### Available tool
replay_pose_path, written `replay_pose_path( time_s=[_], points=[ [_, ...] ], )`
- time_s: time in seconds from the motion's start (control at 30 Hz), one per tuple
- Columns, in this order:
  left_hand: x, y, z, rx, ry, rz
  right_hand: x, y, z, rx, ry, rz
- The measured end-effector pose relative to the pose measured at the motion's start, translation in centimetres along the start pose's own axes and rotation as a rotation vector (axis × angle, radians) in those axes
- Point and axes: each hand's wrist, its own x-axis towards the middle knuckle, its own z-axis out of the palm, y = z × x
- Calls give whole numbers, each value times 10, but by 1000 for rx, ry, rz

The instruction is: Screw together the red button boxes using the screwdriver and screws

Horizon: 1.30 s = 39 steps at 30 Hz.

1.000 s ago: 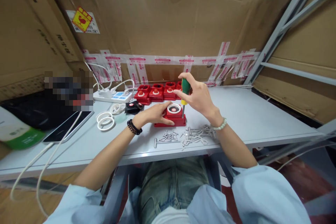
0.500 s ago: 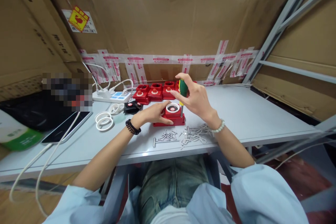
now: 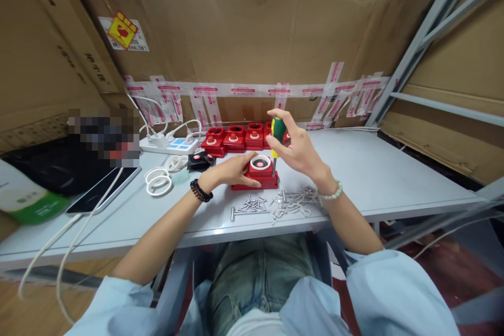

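Observation:
A green and yellow screwdriver point(image 3: 277, 131) stands nearly upright in my right hand point(image 3: 297, 149), whose fingers are closed round its handle. Its tip meets the right side of a red box point(image 3: 262, 184) with a white ring point(image 3: 260, 163) on top. From the left, my left hand point(image 3: 236, 169) grips the box, thumb along its front and fingers behind. Loose screws point(image 3: 252, 205) lie in front of the box beside a silver T-shaped bar point(image 3: 246, 213). Near my right wrist is a heap of white cords point(image 3: 293, 207) with another metal bar.
Several similar red boxes point(image 3: 235, 139) stand in a row behind. At left are white rings point(image 3: 159, 185), black parts point(image 3: 200, 161), a power strip point(image 3: 169, 143), a tablet point(image 3: 104, 191) and trailing white cables point(image 3: 63, 241). A cardboard wall point(image 3: 236, 31) closes the back; a metal frame point(image 3: 409, 52) rises right.
The view has shifted slightly. My right hand and the screwdriver stay at the same corner of the red box, the finger grip barely altered. My left hand keeps its hold.

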Motion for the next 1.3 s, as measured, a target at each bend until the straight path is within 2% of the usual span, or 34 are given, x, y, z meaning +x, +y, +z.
replay_pose_path(
  time_s=[0.07, 0.13, 0.27, 0.33, 0.47, 0.53, 0.7, 0.77, 0.97, 1.03, 1.17, 1.23, 1.3],
  points=[
    [0, 1, 0, 7, -5, -5, 0, 0, -6, 166, -100, -16],
    [0, 1, -1, 12, -10, -6, 0, -1, -9, 212, -133, -18],
    [0, 1, -1, 18, -12, -6, 0, -2, -3, -58, 47, 28],
    [0, 1, -1, 16, -15, -4, -1, -1, 0, -109, 81, 39],
    [-1, 2, -1, 11, -17, -19, -1, 2, -6, 187, -81, 14],
    [-1, 3, -2, 3, -16, -14, -1, 2, -9, 259, -118, -3],
    [0, 2, -1, 0, -11, -4, 0, -1, -1, -47, 70, 15],
    [0, 1, -1, 5, -12, -4, 0, -1, 0, -81, 86, 15],
    [0, 2, -1, 2, -17, -12, 0, 4, -14, 277, -138, 7],
    [0, 2, -1, 0, -18, -15, 0, 5, -13, 215, -91, 30],
    [0, 1, -1, -4, -9, -15, 1, 5, -2, -73, 93, 84],
    [0, 0, -1, -5, -8, -7, 0, 5, 0, -67, 82, 74],
    [0, 0, -1, 1, -11, -4, 0, 5, -3, 80, -6, 51]
  ],
)
